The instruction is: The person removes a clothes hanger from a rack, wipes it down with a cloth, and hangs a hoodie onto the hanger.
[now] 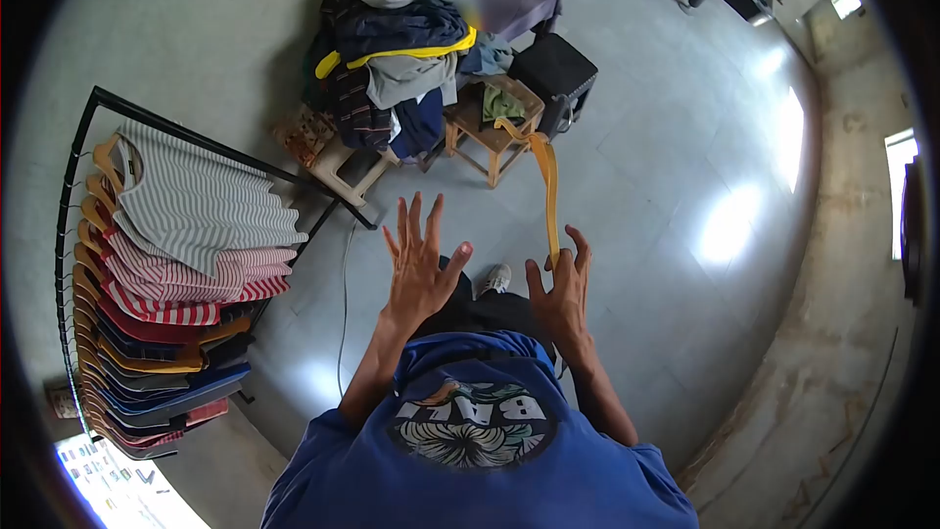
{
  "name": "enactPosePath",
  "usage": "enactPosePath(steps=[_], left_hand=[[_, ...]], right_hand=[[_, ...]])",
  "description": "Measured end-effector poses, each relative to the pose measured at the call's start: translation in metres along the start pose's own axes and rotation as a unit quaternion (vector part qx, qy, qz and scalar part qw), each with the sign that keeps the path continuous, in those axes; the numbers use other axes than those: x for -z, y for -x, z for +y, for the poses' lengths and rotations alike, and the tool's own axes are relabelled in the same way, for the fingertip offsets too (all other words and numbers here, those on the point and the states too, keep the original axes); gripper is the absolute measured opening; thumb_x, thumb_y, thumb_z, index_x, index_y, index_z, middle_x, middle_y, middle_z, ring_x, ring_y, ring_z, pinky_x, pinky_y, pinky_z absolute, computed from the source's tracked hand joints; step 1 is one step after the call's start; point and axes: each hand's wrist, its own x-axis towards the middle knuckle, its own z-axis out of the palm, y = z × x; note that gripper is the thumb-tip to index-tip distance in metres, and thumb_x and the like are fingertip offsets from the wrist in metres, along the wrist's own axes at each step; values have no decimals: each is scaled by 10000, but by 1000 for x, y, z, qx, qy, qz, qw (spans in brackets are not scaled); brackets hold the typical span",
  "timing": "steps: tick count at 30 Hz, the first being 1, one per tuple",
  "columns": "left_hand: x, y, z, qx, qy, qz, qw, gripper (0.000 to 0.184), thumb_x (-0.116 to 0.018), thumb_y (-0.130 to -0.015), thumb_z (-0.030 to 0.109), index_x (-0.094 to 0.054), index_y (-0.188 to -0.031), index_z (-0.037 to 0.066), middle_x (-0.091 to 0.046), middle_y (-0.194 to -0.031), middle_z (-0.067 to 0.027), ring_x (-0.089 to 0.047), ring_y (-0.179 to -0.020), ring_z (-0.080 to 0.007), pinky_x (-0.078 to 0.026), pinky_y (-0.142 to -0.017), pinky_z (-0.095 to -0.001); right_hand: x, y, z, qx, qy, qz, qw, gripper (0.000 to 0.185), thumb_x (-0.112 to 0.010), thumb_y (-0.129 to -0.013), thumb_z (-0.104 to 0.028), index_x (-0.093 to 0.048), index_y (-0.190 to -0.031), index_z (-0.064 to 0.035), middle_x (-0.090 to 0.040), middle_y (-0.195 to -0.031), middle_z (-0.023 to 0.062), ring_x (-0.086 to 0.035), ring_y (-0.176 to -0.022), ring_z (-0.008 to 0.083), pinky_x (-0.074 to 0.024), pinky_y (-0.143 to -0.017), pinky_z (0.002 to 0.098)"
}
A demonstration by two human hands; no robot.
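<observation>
In the head view my left hand (pixel 421 272) is raised in front of me with its fingers spread and nothing in it. My right hand (pixel 562 296) grips one end of a wooden clothes hanger (pixel 549 186) between its fingers. Seen nearly edge-on, the hanger points away from me and carries no garment. Its far end overlaps a small wooden stool (pixel 477 146) in the view. A green cloth (pixel 502 104) lies on that stool.
On the left stands a black clothes rack (pixel 191 128) with a grey-striped shirt (pixel 201 198) and several other garments on wooden hangers. Ahead is a large heap of clothes (pixel 406 29) beside a black box-like seat (pixel 554 67). A cable (pixel 344 309) runs along the floor.
</observation>
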Motion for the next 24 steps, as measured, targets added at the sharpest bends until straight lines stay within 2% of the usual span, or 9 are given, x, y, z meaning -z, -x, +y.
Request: enactPosePath(steps=[3, 6, 11, 17, 19, 20, 21, 22, 24], left_hand=[[-7, -36, -14, 26, 2, 0, 1000, 734, -450, -895, 548, -266, -1434, 86, -155, -1474, -246, -42, -1387, -436, -35, -1033, -676], [-13, -86, -26, 39, 12, -12, 999, 733, -450, -895, 549, -264, -1435, 89, -156, -1475, -244, -42, -1388, -434, -32, -1037, -671], [-15, -168, -48, 23, 23, -57, 998, 744, -454, -887, 561, -264, -1434, 94, -160, -1478, -232, -56, -1391, -420, -47, -1046, -659], [-2, -263, -55, -6, 1, -122, 993, 764, -443, -885, 577, -243, -1440, 92, -134, -1490, -219, -55, -1396, -408, -58, -1046, -660], [-2, -289, -43, -43, -5, -104, 994, 709, -477, -891, 537, -317, -1395, 65, -276, -1423, -231, -199, -1359, -393, -165, -1046, -610], [-6, -302, -40, -59, -7, -92, 994, 682, -494, -894, 516, -354, -1373, 51, -346, -1389, -236, -271, -1341, -386, -219, -1045, -584], [-12, -317, -37, -58, -6, -98, 994, 682, -494, -894, 516, -354, -1373, 51, -346, -1389, -236, -271, -1341, -386, -219, -1045, -584], [-21, -333, -33, -61, 73, -128, 987, 624, -498, -908, 472, -389, -1338, 33, -418, -1316, -221, -355, -1276, -345, -283, -1011, -523], [-35, -352, -29, -56, 227, -186, 954, 512, -504, -937, 384, -458, -1269, -3, -562, -1170, -192, -524, -1147, -263, -412, -942, -399]], right_hand=[[-7, -49, 1, 7, -3, -21, 1000, 246, -650, -810, -140, -445, -814, -3, -346, -1291, 275, -349, -1216, 460, -225, -1007, 643], [-25, -92, 6, 20, 23, -15, 999, 229, -644, -807, -98, -443, -786, 11, -375, -1245, 276, -424, -1146, 418, -407, -848, 465], [-54, -156, 4, 23, 52, 2, 998, 228, -647, -809, -101, -454, -795, 19, -383, -1242, 284, -438, -1132, 416, -420, -841, 451], [-81, -226, -21, 8, 57, 11, 998, 246, -656, -804, -111, -467, -859, 36, -377, -1255, 301, -418, -1147, 442, -396, -906, 463], [-90, -244, -20, 1, 64, 15, 998, 256, -659, -802, -113, -467, -878, 39, -373, -1260, 303, -414, -1149, 448, -390, -919, 466], [-97, -251, -17, -5, 37, 13, 999, 270, -659, -796, -121, -467, -902, 36, -366, -1273, 293, -398, -1163, 453, -351, -938, 515], [-106, -259, -11, -10, 8, 10, 1000, 286, -660, -789, -129, -468, -927, 32, -358, -1285, 284, -382, -1178, 457, -312, -957, 565], [-112, -267, -5, -13, -21, 4, 1000, 305, -661, -783, -138, -468, -951, 28, -351, -1298, 275, -366, -1192, 461, -272, -976, 615], [-123, -277, 4, -7, -5, -20, 1000, 310, -656, -787, -139, -464, -964, 29, -348, -1299, 280, -372, -1184, 460, -282, -967, 606]])
